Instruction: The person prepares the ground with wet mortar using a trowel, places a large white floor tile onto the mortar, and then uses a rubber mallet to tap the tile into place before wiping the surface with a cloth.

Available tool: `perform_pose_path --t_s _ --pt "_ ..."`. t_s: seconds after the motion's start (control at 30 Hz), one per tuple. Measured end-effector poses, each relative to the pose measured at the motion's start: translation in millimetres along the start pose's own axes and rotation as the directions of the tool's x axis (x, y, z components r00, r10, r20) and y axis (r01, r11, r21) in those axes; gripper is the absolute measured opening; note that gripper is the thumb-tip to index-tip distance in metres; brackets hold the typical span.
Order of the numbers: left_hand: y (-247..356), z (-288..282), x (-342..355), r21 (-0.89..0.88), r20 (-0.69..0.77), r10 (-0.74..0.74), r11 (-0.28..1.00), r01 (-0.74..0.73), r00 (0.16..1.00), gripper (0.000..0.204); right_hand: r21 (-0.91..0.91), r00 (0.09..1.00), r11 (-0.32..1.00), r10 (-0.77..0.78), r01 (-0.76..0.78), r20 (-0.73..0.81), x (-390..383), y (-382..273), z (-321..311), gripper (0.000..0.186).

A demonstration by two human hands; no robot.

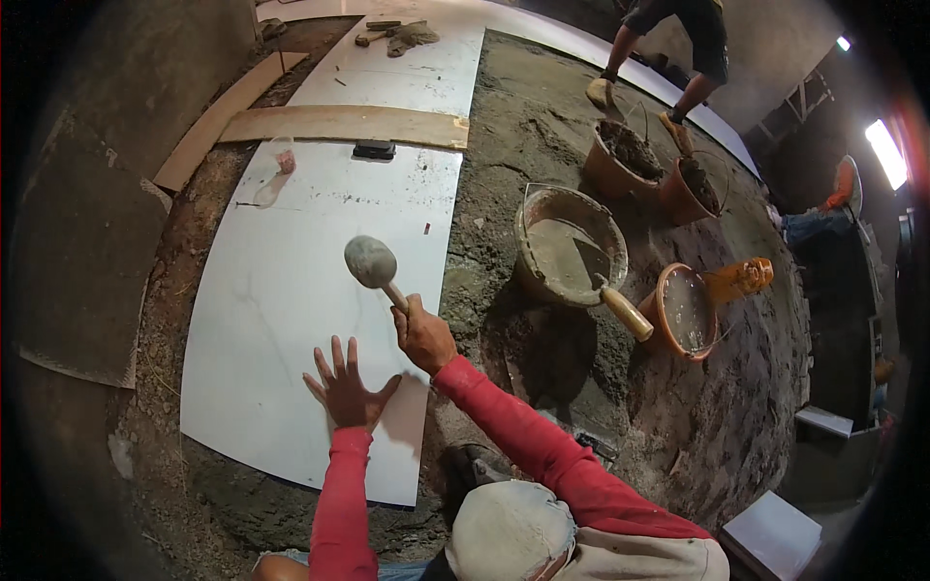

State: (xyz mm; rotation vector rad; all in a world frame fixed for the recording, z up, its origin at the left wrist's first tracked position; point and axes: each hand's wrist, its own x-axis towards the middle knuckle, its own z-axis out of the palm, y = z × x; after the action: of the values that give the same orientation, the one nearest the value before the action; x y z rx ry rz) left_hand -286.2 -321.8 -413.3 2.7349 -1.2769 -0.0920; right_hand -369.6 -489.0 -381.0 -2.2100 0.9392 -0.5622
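Observation:
My right hand (425, 336) is wrapped round the wooden handle of a rubber mallet (371, 261). The mallet's grey, rounded head is over a large glossy white tile (262, 339). With fingers spread, my left hand (351, 389) rests on that tile near its closer end, apart from the mallet. A black block-like tool (374, 150) and a clear plastic bag or cup with reddish bits (284, 163) lie on the tile's far part. Both my sleeves are red.
Right of the tile, a large bucket (528, 254) of grey slurry holds a wooden-handled tool (628, 314). Beside it stand an orange bucket (661, 315) and two mortar buckets (605, 176). A plank (339, 124) crosses the tiles. Another person's legs (697, 58) are at the far right.

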Motion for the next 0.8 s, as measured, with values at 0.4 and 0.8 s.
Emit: perform_pose_path --t_s 0.4,0.8 --pt "2.6 -2.6 14.9 0.019 0.001 -0.033 0.999 0.033 0.999 0.117 -0.156 0.981 0.97 0.193 -0.186 0.028 23.8 25.7 -2.2 0.035" --pt "-2.6 3.3 20.1 -0.068 -0.045 -0.02 0.998 0.017 0.999 0.123 -0.109 0.995 0.989 0.102 -0.101 -0.002 9.6 16.4 -4.1 0.032"
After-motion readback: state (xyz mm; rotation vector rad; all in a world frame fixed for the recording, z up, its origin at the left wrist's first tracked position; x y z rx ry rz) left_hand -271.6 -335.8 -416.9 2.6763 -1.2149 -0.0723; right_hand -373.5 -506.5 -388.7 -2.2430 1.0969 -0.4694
